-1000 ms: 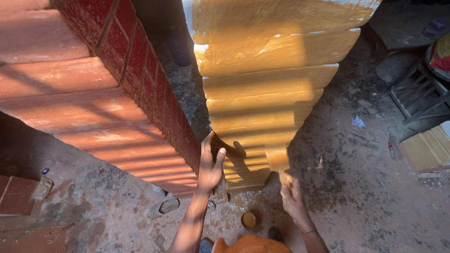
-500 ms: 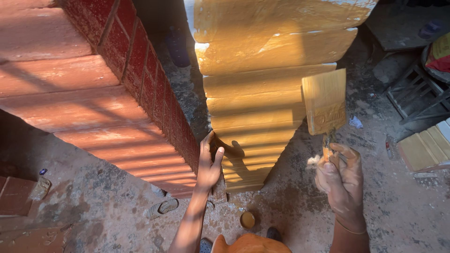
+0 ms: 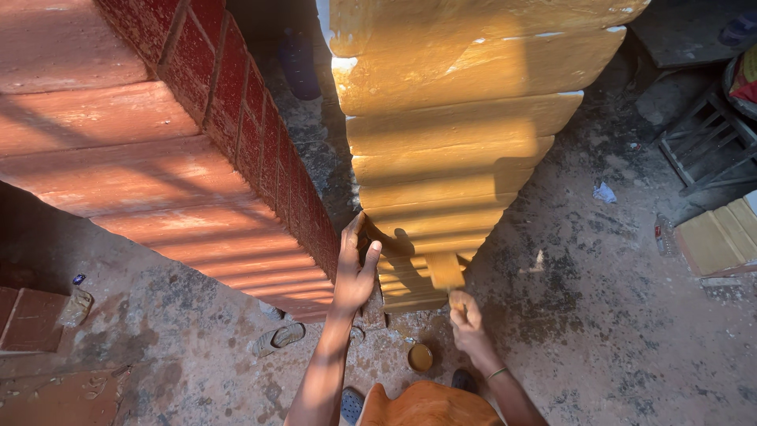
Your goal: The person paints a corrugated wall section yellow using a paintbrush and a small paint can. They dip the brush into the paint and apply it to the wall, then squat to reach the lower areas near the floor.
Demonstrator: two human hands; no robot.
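I look down a tall yellow-painted ribbed column (image 3: 465, 118) beside a red brick wall (image 3: 236, 134). My left hand (image 3: 355, 268) rests flat against the column's left edge low down, fingers spread. In my right hand (image 3: 467, 319) is a wide paintbrush (image 3: 445, 272), its yellow bristles pressed on the column's lower ribs. A small round tin of yellow paint (image 3: 419, 356) sits on the ground between my arms.
Red stepped brick ledges (image 3: 118, 158) fill the left. Sandals (image 3: 276, 338) lie on the dirty concrete floor. At the right stand a dark wooden frame (image 3: 702, 150) and a yellow board (image 3: 721, 237). A brick (image 3: 31, 319) lies far left.
My right hand, raised out to the right with the brush half a second ago, has come back down and set the brush on the column's lower ribs. My left hand has stayed put.
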